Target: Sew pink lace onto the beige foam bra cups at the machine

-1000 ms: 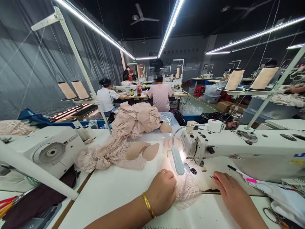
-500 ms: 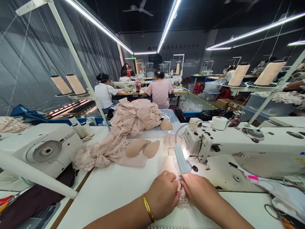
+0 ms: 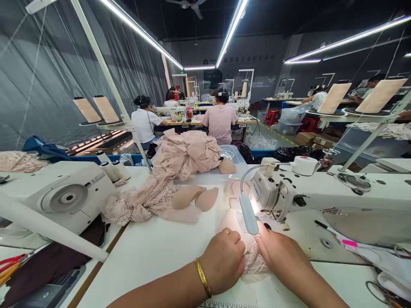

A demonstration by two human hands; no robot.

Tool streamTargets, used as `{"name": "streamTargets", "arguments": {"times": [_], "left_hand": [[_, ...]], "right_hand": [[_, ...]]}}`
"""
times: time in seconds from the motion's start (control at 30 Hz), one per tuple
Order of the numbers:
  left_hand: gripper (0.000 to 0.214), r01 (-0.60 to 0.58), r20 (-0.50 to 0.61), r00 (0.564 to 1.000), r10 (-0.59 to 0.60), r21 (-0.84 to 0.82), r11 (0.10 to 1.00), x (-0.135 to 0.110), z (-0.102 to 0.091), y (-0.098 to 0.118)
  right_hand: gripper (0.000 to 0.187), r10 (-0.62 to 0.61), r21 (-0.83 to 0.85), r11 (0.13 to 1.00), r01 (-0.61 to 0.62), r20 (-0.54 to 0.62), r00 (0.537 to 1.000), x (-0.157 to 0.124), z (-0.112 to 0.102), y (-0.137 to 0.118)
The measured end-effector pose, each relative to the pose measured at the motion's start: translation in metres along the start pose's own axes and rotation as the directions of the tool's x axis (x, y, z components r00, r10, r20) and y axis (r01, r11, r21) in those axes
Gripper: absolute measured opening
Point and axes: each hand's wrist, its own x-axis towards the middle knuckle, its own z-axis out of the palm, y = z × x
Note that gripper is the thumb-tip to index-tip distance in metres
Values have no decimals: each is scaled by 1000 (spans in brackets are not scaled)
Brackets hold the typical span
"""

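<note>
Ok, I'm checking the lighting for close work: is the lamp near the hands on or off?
On: a white glow shines beside the lamp, lighting the machine and the fabric by the left hand.

Head view, forward, down (bench (image 3: 160,244) close)

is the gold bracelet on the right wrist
No, the gold bracelet circles the wrist of the left hand, while the wrist of the right hand is bare.

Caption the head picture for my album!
Left hand holds lace, right hand against it, beside a lamp and sewing machine.
</note>
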Motion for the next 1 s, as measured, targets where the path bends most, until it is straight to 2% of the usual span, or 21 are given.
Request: {"name": "streamTargets", "arguments": {"times": [0.03, 0.1, 0.2, 0.27, 0.33, 0.4, 0.5, 0.63, 0.7, 0.87, 1.0], "left_hand": [[6, -3, -16, 1000, 3, -1, 1000, 1, 1, -1], [11, 19, -61, 998, -22, -49, 999, 4, 1, -3], [20, 165, -116, 972, -205, -286, 944, 8, -4, -8], [25, 308, -76, 912, -403, -522, 796, 9, -8, -11], [27, 366, -10, 841, -541, -726, 582, 10, -12, -14], [27, 318, 13, 806, -592, -853, 414, 11, -13, -15], [27, 251, 19, 797, -604, -920, 301, 13, -12, -15], [27, 231, 65, 805, -589, -950, 211, 12, -11, -12], [27, 227, 72, 806, -588, -954, 195, 12, -12, -10], [27, 251, 68, 801, -595, -940, 230, 12, -15, -6], [28, 259, 65, 807, -587, -932, 253, 11, -14, -5]], "right_hand": [[16, -5, 29, 1000, 6, -13, 1000, -3, 2, 1], [19, -46, 192, 980, 56, -56, 997, -10, 10, -1], [26, -73, 496, 854, 158, -187, 980, -17, 26, -9], [29, -24, 582, 796, 166, -244, 969, -19, 37, -14], [28, 29, 614, 775, 149, -271, 962, -19, 45, -18], [27, 65, 629, 762, 150, -305, 950, -20, 48, -20], [27, 99, 631, 754, 181, -382, 919, -22, 48, -23], [26, 107, 603, 773, 198, -431, 896, -22, 45, -26], [25, 112, 584, 790, 189, -439, 891, -21, 44, -27], [21, 98, 524, 826, 208, -496, 863, -19, 44, -25], [20, 72, 499, 839, 218, -499, 864, -17, 44, -24]]}}
